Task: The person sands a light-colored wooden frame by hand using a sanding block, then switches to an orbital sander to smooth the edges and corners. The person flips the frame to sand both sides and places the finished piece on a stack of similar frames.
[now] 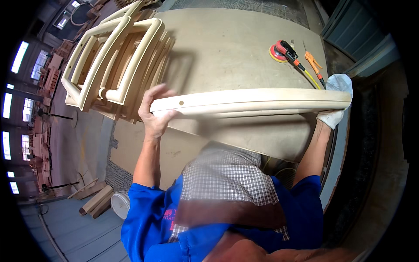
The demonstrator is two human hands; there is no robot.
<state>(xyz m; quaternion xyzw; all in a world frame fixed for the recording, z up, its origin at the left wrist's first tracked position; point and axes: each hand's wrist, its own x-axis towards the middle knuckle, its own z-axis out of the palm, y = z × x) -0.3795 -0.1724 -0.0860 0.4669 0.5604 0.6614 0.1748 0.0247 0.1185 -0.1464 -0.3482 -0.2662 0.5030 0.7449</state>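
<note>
Across the front of my body I hold a pale wooden frame piece (255, 100), long and slightly curved, with a small round hole near its left end. Bare and a little blurred, my left hand (154, 113) wraps that end, thumb below and fingers above. At the other end my right hand (332, 118), in a white glove, grips from below and behind; part of it is hidden by the wood. Beneath the piece lies the board-topped worktable (229, 59), on which its shadow falls.
Several similar wooden frames (121, 62) are stacked at the table's left. A red and black orbital sander (282, 51) with a yellow hose (311, 78) lies at the back right, beside an orange air blow gun (313, 62). Wood offcuts (96, 199) and a white bucket (120, 204) stand lower left.
</note>
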